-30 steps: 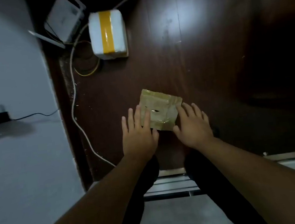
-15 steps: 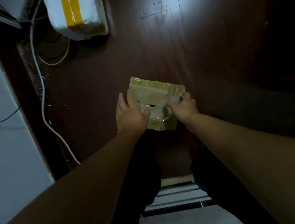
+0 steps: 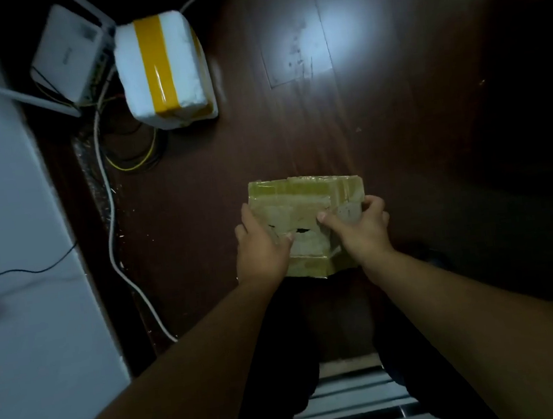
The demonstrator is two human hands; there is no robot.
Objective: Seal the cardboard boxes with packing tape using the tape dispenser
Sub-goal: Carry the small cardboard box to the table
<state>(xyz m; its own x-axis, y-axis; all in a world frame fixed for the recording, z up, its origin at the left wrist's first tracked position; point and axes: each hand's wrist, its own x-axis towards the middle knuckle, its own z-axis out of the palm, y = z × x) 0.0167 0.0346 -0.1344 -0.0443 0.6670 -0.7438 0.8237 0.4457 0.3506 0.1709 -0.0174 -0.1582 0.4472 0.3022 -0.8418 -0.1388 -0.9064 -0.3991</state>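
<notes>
Hands: left hand [image 3: 261, 249] and right hand [image 3: 360, 230] both grip taped cardboard box [image 3: 305, 199] | contents hidden | dark floor [image 3: 328, 127]

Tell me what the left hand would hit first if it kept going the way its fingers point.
The left hand already grips the tape-covered brown cardboard box. Beyond it lies bare dark wooden floor; the white foam box with yellow tape sits further left, probably off that line.
</notes>
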